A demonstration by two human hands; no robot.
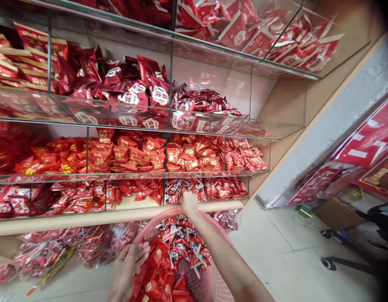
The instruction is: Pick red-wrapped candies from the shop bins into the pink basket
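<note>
A pink plastic basket (223, 247) stands below the shelves, holding plain red packets (156, 268) on its left side and red, black and white packets (189, 243) towards the back. My left hand (129, 262) is at the basket's left side beside the red packets, fingers stretched out. Over the far rim reaches my right arm, with my right hand (189, 200) at the lowest shelf, in front of a compartment of similar patterned packets (175, 191). The fingers of that hand are hidden among the packets, so what they hold does not show.
Glass-fronted shelves (197, 115) with several compartments of red and maroon packets rise ahead. Under the bottom wooden ledge (71, 220) lie clear bags of packets (96, 247). At the right are a cardboard box (335, 214) and a wheeled chair base (351, 253) on the tiled floor.
</note>
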